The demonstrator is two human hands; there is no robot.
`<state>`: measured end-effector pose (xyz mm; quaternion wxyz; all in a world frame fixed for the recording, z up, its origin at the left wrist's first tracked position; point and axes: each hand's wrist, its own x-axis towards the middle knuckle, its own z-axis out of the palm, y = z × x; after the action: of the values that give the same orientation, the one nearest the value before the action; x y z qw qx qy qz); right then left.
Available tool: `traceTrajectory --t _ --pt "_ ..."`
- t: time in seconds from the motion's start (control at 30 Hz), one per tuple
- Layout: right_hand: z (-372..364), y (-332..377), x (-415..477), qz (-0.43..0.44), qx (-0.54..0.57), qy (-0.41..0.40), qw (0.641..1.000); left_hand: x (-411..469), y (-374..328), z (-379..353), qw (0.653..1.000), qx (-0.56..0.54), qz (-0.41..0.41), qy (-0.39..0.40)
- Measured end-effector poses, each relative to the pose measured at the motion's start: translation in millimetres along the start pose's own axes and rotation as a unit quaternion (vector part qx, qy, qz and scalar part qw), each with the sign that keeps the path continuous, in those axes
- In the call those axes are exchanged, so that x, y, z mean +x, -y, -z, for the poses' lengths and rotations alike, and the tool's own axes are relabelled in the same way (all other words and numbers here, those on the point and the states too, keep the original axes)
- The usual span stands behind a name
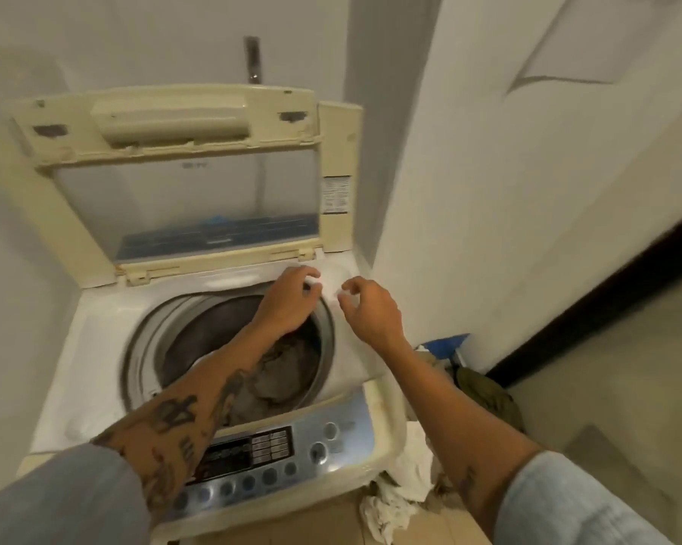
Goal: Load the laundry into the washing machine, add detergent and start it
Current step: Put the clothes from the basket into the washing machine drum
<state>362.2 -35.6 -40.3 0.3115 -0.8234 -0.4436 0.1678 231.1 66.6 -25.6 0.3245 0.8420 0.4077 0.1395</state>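
White walls are closing in a narrow corner where a top-loading washing machine [95, 328] is standing with its lid [197, 182] raised against the far wall. The laundry [276, 375] is lying inside the drum. Both arms are reaching over the control panel [268, 454] to the far right corner of the machine's top. The left hand [288, 304] is curling its fingers [311, 275] against that corner; whether they are pinching anything is too blurred to tell. The right hand [370, 312] is hovering just beside it, fingers loosely curled and apart. White cloths [402, 485] are lying on the floor at the right.
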Motion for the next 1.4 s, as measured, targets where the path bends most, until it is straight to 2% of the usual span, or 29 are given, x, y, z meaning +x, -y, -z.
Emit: traceTrajectory --t 0.13,0.23,0.37,0.5,0.63,0.73,0.83,1.0,1.13,1.23,1.4 --pt "71.9 -67.8 -13.1 -0.060 -0.010 -0.057 0.996 19.2 -95.1 -60.4 0.995 0.006 -0.076 0.058" --pt "108.9 -136.1 -28.5 -0.122 -0.008 -0.072 0.990 27.7 -140.3 -122.6 0.988 0.022 -0.098 0.117" --pt "124.8 -241.7 -59.0 -0.193 0.001 -0.079 0.978 29.8 -168.2 -224.8 0.976 0.064 -0.076 0.195" --pt "102.8 -347.2 -86.0 -0.250 0.005 -0.050 0.967 26.8 -163.3 -328.5 0.963 0.104 -0.039 0.245" --pt "47.3 -445.7 -99.5 -0.297 0.011 -0.003 0.955 26.7 -129.2 -435.7 0.965 0.118 -0.011 0.234" --pt "1.7 -508.6 -107.3 -0.316 0.000 0.022 0.948 33.2 -74.3 -513.0 0.956 0.140 0.065 0.249" --pt "-52.0 -566.7 -110.4 -0.335 0.010 0.042 0.941 45.9 -16.0 -570.8 0.946 0.185 0.079 0.254" --pt "-139.6 -647.0 -110.4 -0.373 0.005 0.076 0.925 65.5 63.8 -642.8 0.953 0.183 0.027 0.239" --pt "-200.2 -699.7 -111.7 -0.391 0.022 0.113 0.913 91.1 124.2 -691.8 0.936 0.221 -0.042 0.272" --pt "-235.6 -716.4 -111.2 -0.396 0.055 0.068 0.914 102.1 149.3 -715.5 0.919 0.243 -0.057 0.304" --pt "-256.1 -718.2 -106.6 -0.366 0.034 -0.009 0.930 88.5 151.5 -730.5 0.947 0.219 -0.096 0.215"
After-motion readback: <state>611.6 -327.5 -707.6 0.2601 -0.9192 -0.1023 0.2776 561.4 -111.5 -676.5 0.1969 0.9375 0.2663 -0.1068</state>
